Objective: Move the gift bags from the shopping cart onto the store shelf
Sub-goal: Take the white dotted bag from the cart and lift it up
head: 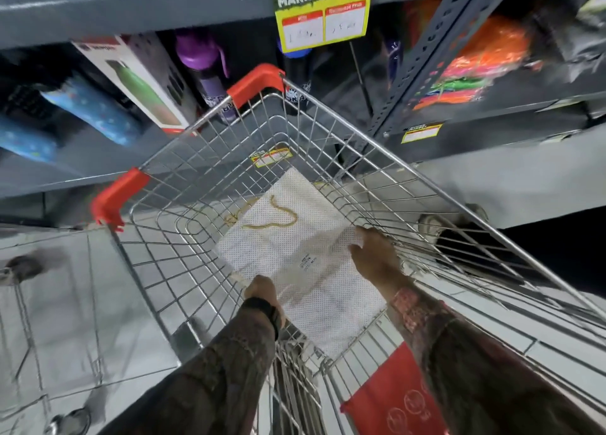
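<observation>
A flat white dotted gift bag (288,234) with a gold cord handle lies on the bottom of the wire shopping cart (203,129). My left hand (262,292) reaches down into the cart and closes on the bag's near left edge. My right hand (373,254) rests on the bag's right edge, fingers curled over it. More white bags seem to lie under the top one. The grey metal store shelf (98,169) stands right behind the cart.
Water bottles (203,70) and a boxed green bottle (141,87) fill the shelf ahead. Orange and neon packs (482,64) lie on the right shelf. A yellow price sign (324,21) hangs above. A red child-seat flap (393,398) is near me. Another cart (49,303) stands at left.
</observation>
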A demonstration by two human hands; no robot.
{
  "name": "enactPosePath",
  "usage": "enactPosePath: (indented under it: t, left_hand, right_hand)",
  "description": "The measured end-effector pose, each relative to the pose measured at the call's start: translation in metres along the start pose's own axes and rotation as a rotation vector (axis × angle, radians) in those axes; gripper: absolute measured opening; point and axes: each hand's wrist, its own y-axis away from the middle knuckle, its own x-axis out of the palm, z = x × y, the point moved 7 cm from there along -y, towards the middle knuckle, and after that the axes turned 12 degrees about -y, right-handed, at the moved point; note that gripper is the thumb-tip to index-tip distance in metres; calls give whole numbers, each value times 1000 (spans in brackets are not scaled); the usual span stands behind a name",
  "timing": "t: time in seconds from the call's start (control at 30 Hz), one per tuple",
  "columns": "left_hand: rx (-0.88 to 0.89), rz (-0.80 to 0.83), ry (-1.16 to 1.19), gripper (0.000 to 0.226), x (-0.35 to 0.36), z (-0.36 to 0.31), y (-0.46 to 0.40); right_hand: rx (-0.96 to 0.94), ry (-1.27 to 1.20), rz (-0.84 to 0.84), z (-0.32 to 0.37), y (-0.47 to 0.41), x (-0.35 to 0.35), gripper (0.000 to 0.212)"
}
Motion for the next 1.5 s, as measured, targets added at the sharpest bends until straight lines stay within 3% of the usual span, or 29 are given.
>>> enactPosePath:
  t: [0.07,0.13,0.23,0.37,0.47,0.53,0.57,0.63,0.73,0.9,1.17,1.37,1.5]
  left_hand:
    - [-33,125,-24,53,2,4,9]
    - [-57,108,69,47,-10,12,30]
    - [-122,-99,400,42,-49,34,85]
    - [-142,-211,700,40,-88,70,165]
    - [-220,-271,1207,35,-105,109,226]
    - [-75,-264,1611,26,-120,123,271]
    - [34,-346,1777,22,-128,137,291]
    - [382,-475,1879,10,-156,163,339]
    - [744,-723,1773,41,-199,215,395]
    - [914,-1121,1561,57,-256,314,452]
    - [960,-1177,1653,57,-284,406,487]
    - [893,-1242,1601,57,-292,443,494]
    - [920,-1157,1559,55,-324,445,497]
  right_hand:
    - [3,-35,-101,8,18,-18,43]
    - [-5,-84,-212,19,39,-39,40]
    - [-20,-165,-310,49,88,-78,37]
    - [-47,-331,-411,98,164,-132,22]
    - [-170,-366,-527,141,220,-171,19]
    - [-239,-457,-586,172,261,-195,19]
    - [-260,-533,-608,186,280,-205,19]
    - [-343,-748,-629,214,313,-221,20]
    - [-521,-1075,-585,263,355,-235,23]
    - [-711,-1333,-519,357,400,-235,25]
    - [-830,-1358,-514,451,421,-205,29]
    - [-766,-1389,-516,475,421,-176,29]
    - [-744,-1385,-497,494,425,-193,26]
